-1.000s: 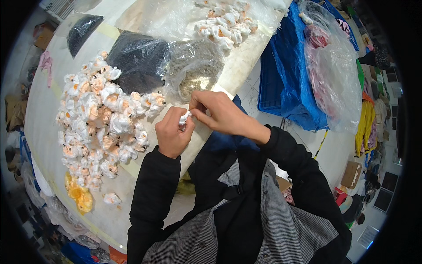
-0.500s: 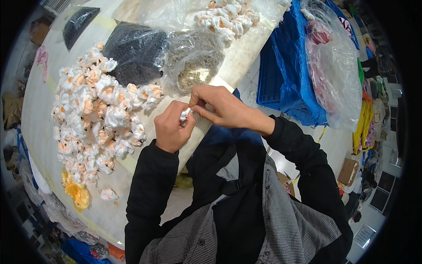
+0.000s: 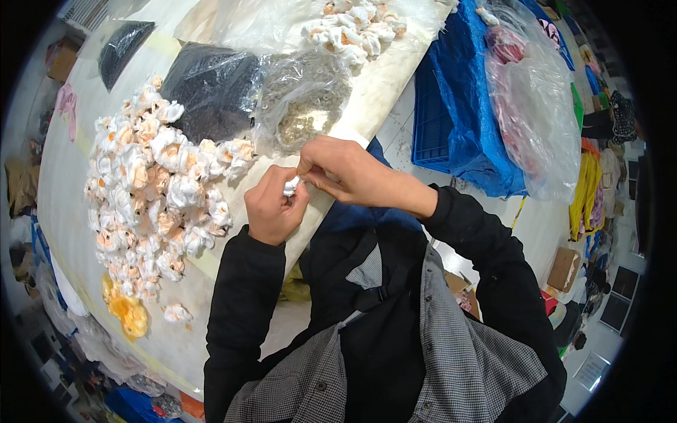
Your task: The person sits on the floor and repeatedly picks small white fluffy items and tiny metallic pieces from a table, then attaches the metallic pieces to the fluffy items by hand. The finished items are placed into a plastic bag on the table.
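Close to the table's edge, my left hand (image 3: 273,206) is closed around a small white fabric flower (image 3: 290,186), mostly hidden by the fingers. My right hand (image 3: 345,169) meets it from the right, thumb and forefinger pinched together at the flower's top; whatever is between those fingertips is too small to make out. Left of my hands lies a large heap of white and peach fabric flowers (image 3: 185,192). A clear plastic bag of small pale pieces (image 3: 305,127) lies just beyond my hands, beside a bag of small black pieces (image 3: 215,88).
Yellow flowers (image 3: 127,310) and one loose white flower (image 3: 178,313) lie near the heap. More white flowers (image 3: 352,32) sit at the table's far end. Right of the table stands a blue crate (image 3: 429,134) with a blue sheet (image 3: 465,106) and clear plastic (image 3: 543,134) over it.
Both hands stay together at the white flower, with slight finger movement. The right hand has shifted a little left, and the whole view has moved slightly.
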Available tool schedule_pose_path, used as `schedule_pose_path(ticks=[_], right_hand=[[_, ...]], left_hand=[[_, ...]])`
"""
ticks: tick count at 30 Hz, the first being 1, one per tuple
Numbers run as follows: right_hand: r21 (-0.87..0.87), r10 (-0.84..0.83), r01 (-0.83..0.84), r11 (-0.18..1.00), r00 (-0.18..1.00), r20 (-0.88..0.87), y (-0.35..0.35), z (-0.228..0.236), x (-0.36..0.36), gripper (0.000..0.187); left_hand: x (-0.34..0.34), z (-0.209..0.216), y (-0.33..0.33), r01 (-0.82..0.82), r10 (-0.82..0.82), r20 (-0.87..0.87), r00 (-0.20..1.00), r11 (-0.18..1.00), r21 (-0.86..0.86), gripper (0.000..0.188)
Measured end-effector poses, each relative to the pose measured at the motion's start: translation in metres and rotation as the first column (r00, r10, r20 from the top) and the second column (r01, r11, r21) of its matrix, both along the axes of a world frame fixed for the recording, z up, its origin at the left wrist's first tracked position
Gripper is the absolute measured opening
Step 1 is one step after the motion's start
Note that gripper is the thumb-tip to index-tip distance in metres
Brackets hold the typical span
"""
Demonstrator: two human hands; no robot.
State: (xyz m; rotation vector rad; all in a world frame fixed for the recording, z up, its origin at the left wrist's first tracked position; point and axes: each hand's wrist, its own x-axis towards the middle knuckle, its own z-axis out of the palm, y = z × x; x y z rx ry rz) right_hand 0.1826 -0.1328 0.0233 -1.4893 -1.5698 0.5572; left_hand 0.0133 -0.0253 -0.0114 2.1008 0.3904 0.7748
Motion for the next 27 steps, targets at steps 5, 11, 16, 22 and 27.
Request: schedule_pose_path(ticks=[5, 11, 16, 22, 27], right_hand=[[0.125, -0.154, 0.16, 0.979, 0.986, -0.058, 0.004, 0.017, 0.006, 0.011], [0.193, -0.486, 0.498, 0.846, 0.867, -0.107, -0.004, 0.016, -0.015, 0.013], [0.186, -0.521, 0.539, 0.822, 0.842, -0.138, -0.005, 0.007, -0.031, 0.01], [0.195, -0.474, 0.476, 0.858, 0.879, -0.061, -0.004, -0.001, -0.037, 0.015], [0.08, -0.475, 0.491, 0.867, 0.865, -0.16, -0.003, -0.005, -0.04, 0.012]], left_hand=[[-0.001, 0.001, 0.001, -0.061, 0.082, 0.059, 0.995, 0.953, -0.297, 0.016], [0.004, 0.03, -0.001, 0.098, 0.068, 0.18, 0.981, 0.631, -0.77, 0.033], [0.001, 0.031, -0.001, 0.064, 0.092, 0.138, 0.986, 0.553, -0.831, 0.024], [0.006, 0.032, -0.005, 0.068, 0.137, 0.158, 0.978, 0.508, -0.859, 0.021], [0.003, 0.03, 0.0, 0.103, 0.116, 0.153, 0.981, 0.356, -0.929, 0.018]])
